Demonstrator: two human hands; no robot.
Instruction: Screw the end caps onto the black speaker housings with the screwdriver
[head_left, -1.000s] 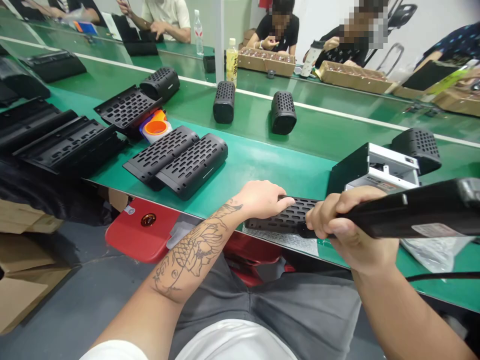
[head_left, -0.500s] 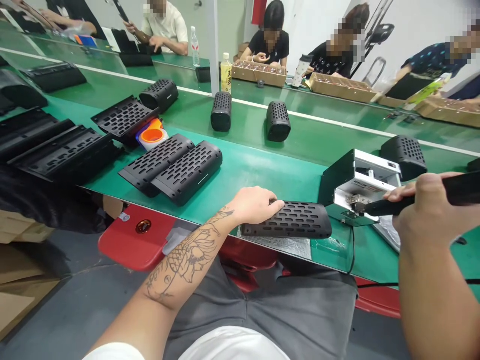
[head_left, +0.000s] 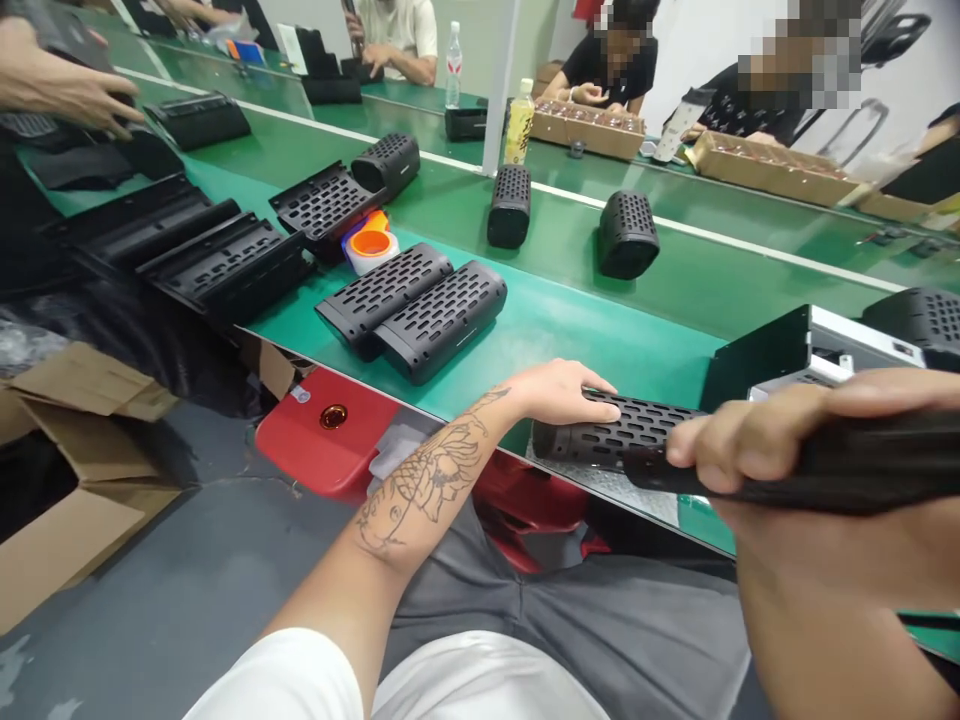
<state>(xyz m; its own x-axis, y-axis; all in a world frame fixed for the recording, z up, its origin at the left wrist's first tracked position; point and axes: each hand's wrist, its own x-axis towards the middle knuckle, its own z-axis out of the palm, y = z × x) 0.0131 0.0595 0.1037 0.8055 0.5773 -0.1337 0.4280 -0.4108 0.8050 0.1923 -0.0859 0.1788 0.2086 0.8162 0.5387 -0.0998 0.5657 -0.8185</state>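
R hand (head_left: 776, 430) w/ blk tool (head_left: 870, 465) back at cover (head_left: 645, 422), box (head_left: 769, 348) partly behind

Room past left hand (head_left: 562, 392), beside machine (head_left: 772, 348)

One white short-sleeved top (head_left: 480, 685); one pair of plain grey trousers (head_left: 622, 620); left forearm (head_left: 360, 600) bearing dark-outlined flower-and-scale tattoo (head_left: 431, 475).

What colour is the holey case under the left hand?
The holey case is black, in the head view.
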